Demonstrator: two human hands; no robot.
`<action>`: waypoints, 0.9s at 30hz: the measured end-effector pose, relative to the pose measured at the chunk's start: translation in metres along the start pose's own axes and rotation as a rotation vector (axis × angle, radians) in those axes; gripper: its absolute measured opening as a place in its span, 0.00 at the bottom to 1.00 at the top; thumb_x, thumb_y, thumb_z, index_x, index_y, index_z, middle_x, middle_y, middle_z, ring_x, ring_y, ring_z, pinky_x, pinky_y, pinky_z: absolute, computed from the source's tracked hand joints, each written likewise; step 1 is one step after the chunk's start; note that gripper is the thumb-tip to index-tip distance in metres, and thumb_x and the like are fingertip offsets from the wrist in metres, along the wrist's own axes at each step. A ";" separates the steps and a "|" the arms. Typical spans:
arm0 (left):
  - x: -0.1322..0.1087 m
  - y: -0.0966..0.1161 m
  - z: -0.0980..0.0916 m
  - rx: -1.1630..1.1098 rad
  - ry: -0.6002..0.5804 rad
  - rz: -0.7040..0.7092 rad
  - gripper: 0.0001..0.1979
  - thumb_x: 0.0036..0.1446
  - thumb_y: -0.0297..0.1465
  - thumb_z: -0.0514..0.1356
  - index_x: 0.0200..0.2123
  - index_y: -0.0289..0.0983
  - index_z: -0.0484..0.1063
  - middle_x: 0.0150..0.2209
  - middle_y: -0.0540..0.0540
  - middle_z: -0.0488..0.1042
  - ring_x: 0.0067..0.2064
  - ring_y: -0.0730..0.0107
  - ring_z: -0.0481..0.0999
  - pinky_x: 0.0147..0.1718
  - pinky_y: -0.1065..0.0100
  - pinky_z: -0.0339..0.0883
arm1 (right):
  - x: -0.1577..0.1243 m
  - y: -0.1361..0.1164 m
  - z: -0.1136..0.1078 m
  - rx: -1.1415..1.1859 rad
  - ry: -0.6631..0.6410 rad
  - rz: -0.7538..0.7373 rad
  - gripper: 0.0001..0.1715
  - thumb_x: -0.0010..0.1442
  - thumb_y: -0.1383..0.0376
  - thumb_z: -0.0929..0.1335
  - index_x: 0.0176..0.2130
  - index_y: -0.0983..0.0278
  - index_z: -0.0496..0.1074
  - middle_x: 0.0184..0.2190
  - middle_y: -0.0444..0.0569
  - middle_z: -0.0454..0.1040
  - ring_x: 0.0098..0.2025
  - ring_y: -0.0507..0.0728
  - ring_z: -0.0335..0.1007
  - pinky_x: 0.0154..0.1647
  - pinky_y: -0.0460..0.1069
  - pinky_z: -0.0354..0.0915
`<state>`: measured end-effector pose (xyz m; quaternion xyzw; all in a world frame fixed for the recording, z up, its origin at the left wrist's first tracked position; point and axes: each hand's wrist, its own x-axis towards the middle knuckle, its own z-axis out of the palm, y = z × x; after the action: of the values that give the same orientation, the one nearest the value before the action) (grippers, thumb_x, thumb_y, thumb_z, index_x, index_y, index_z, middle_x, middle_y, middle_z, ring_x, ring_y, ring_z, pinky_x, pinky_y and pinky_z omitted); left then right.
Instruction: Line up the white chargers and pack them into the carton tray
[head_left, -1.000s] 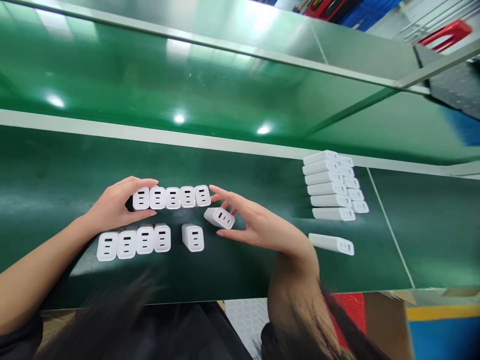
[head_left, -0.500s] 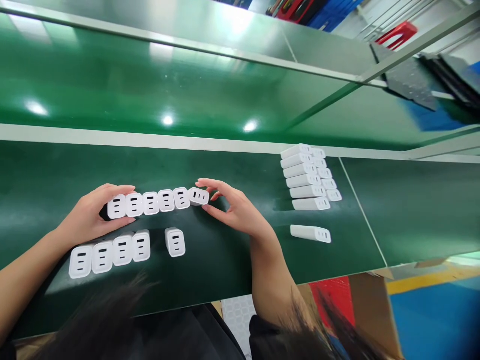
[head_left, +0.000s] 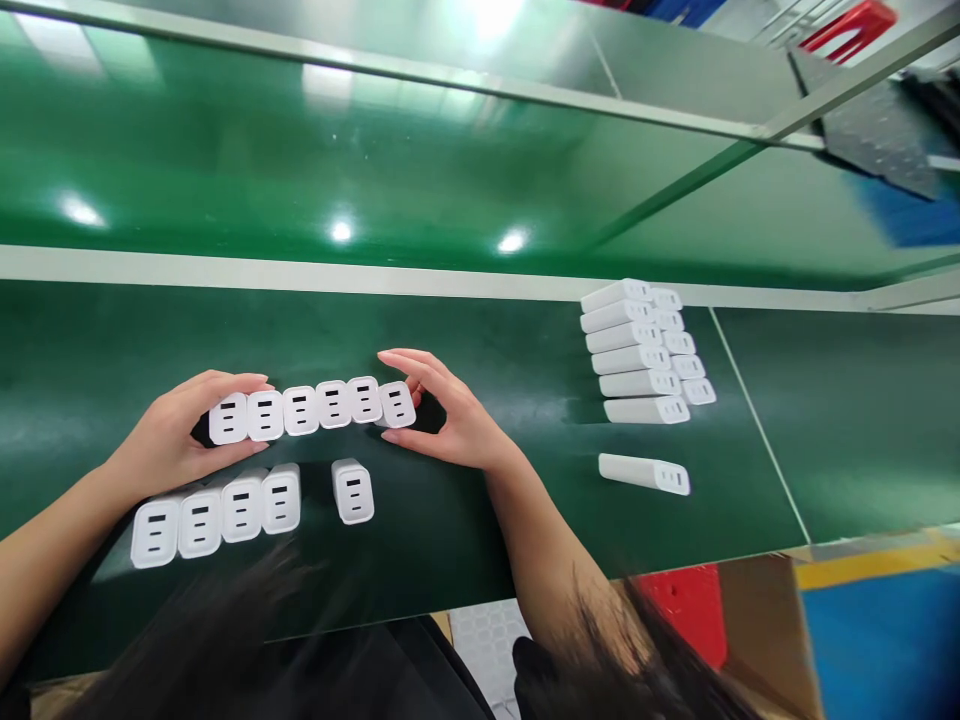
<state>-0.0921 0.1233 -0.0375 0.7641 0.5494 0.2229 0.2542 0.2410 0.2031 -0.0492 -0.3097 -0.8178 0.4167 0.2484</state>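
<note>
A row of several white wall chargers point(head_left: 300, 410) stands side by side, their slotted port ends facing up at me. My left hand point(head_left: 184, 425) is closed around the row's left end, thumb below and fingers above. At the opposite end, my right hand point(head_left: 442, 410) curls about the last charger point(head_left: 397, 404), thumb along its lower side and a bent finger against its right side. The right index finger reaches out above that charger. Nearer to me is a second row of chargers point(head_left: 222, 514), with one separate charger point(head_left: 353, 491) to its right.
More white chargers point(head_left: 637, 357) are stacked in two columns at the right, and a single charger point(head_left: 643, 473) lies in front of them. A pale strip point(head_left: 300, 276) runs along the back of the green table point(head_left: 480, 530). A red stool point(head_left: 851, 30) shows beyond the frame.
The charger at the row's right end has turned from sideways to nearly line up with the others. My right hand has shifted slightly left around it. The view has swung a little left.
</note>
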 end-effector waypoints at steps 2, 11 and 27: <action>0.000 -0.001 0.000 -0.003 -0.001 0.005 0.24 0.58 0.44 0.64 0.56 0.47 0.67 0.51 0.49 0.78 0.47 0.62 0.78 0.43 0.65 0.73 | 0.002 0.002 0.004 0.024 -0.018 -0.018 0.36 0.59 0.60 0.73 0.64 0.55 0.62 0.60 0.52 0.69 0.42 0.54 0.72 0.39 0.50 0.71; 0.001 -0.009 -0.004 -0.105 -0.051 0.094 0.23 0.58 0.37 0.66 0.56 0.49 0.69 0.49 0.49 0.77 0.44 0.65 0.78 0.39 0.68 0.73 | 0.003 -0.003 0.011 -0.041 -0.022 -0.094 0.25 0.60 0.62 0.73 0.56 0.57 0.69 0.49 0.48 0.79 0.47 0.56 0.76 0.47 0.51 0.68; 0.000 -0.009 -0.007 -0.122 -0.111 0.070 0.23 0.58 0.35 0.65 0.56 0.47 0.69 0.50 0.48 0.77 0.47 0.63 0.77 0.42 0.66 0.75 | 0.002 -0.002 0.010 -0.045 -0.081 -0.140 0.24 0.64 0.63 0.71 0.57 0.59 0.64 0.54 0.52 0.77 0.54 0.57 0.75 0.46 0.51 0.65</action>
<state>-0.1023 0.1268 -0.0378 0.7771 0.4930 0.2220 0.3222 0.2323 0.1981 -0.0521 -0.2404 -0.8559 0.3919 0.2366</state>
